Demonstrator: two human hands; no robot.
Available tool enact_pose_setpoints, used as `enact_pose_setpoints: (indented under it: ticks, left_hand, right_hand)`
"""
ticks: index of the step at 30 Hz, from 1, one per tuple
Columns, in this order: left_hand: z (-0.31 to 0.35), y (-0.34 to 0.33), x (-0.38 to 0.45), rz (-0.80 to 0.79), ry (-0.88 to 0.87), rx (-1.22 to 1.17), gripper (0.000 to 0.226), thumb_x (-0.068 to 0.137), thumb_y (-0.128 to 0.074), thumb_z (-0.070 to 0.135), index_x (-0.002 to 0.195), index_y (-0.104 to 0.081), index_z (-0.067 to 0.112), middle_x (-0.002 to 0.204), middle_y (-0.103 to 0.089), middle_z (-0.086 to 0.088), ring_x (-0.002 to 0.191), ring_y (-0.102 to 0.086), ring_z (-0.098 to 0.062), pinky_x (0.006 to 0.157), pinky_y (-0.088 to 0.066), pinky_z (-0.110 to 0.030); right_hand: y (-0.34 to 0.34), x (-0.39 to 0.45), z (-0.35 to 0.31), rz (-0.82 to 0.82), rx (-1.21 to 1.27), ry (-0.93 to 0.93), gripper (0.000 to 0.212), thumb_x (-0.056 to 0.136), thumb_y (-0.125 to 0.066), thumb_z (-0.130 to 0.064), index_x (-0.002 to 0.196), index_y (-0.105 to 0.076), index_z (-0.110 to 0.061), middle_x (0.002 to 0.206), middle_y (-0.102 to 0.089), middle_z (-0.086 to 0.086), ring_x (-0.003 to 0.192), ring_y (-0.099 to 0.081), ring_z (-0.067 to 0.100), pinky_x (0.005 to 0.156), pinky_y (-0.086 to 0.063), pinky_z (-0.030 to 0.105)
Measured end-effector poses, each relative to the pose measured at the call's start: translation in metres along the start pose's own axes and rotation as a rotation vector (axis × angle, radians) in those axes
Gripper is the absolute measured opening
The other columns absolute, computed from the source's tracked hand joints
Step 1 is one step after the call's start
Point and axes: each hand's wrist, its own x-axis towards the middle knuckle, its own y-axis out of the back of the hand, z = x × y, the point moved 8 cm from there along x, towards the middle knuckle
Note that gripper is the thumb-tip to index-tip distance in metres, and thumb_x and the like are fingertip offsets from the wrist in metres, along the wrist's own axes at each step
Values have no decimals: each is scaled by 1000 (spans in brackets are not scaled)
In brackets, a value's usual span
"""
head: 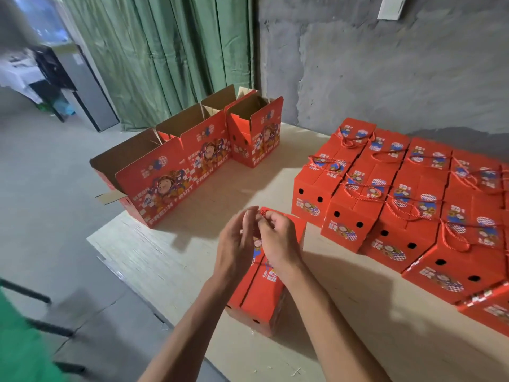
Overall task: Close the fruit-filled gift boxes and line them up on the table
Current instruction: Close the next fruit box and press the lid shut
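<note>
A closed red box lies near the front edge of the pale worktop, its top flaps shut with a seam running along the middle. Both hands meet above its far end. The left hand has its fingers loosely curved toward the right hand, whose fingers are curled in; between them a bit of red cord shows, pinched by the right fingertips. Whether the left hand also grips the cord cannot be told, as the fingers overlap.

On the right of the worktop stands a block of closed boxes, packed touching one another in rows, each with red rope handles lying on top and two round holes in the end face. At least a dozen are visible; the block runs off the right edge, so the full count cannot be told.

At the far left of the worktop stand four open boxes, flaps up, three in a touching row and the fourth set at the far end, turned a little. Their contents are hidden.

Behind hangs a green curtain beside a grey wall.
</note>
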Motion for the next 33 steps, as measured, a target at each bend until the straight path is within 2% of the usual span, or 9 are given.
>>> enact_pose_setpoints:
  ticks: [3,9,12,16,22,25,29,31,33]
  left_hand:
    - [-7,3,4,2,-26,-50,32,108,-44,32,128,-68,26,118,-72,17,114,-66,-2,94,-52,-21]
    - [-28,7,49,13,-35,-119,30,108,-43,27,125,-68,22,115,-68,10,113,-64,-10,97,-50,-28]
    - [-43,5,91,-42,-11,-183,28,110,-44,20,123,-68,22,116,-68,6,114,-64,-13,98,-51,-30]
    - [-69,7,159,-140,-25,-269,30,110,-43,23,124,-70,21,120,-67,6,119,-63,-17,98,-52,-31]
    - [-99,-16,249,-346,-53,-294,34,111,-42,26,134,-66,16,129,-66,5,129,-57,-12,107,-46,-29]
    - [-106,-34,283,-405,-60,-316,39,111,-42,27,148,-53,25,140,-60,11,135,-52,-10,112,-43,-27]
    - [-114,-61,312,-499,-24,-339,56,109,-43,39,160,-20,44,143,-56,13,132,-54,-3,92,-48,-11]
    - [-123,-71,322,-520,-10,-294,64,106,-41,48,162,-10,38,143,-52,24,134,-51,2,98,-47,-17]
    - [-128,-77,332,-537,-17,-270,69,105,-43,50,163,-9,34,147,-49,28,139,-45,3,111,-42,-28]
  right_hand:
    - [-15,3,0,-17,-7,-22,20,100,-52,-7,88,-64,5,84,-68,26,72,-55,19,71,-54,49]
    - [-39,38,-4,23,-96,-14,20,101,-50,-11,92,-67,-6,90,-72,9,84,-63,18,82,-52,41]
    - [-55,73,-4,68,-114,-7,23,101,-51,-12,80,-62,-16,78,-65,-1,75,-57,12,74,-49,38]
    - [-77,137,-7,167,-84,19,26,96,-54,-4,70,-56,-3,60,-57,2,56,-48,11,54,-41,31]
    - [-89,218,6,361,-96,-4,21,95,-55,-3,75,-58,4,51,-51,-5,44,-44,7,44,-37,24]
    - [-84,252,2,446,-78,12,24,97,-59,-6,74,-60,3,57,-55,1,52,-45,10,49,-38,28]
    - [-70,294,-3,510,29,-28,32,98,-64,-14,68,-62,-4,55,-61,-9,49,-55,4,46,-42,19]
    - [-64,315,-5,501,54,-46,29,98,-64,-11,74,-64,5,57,-64,-7,51,-58,3,51,-44,14]
    - [-62,337,-7,476,48,-55,28,98,-62,-11,77,-65,7,60,-66,-4,54,-59,8,56,-46,18]
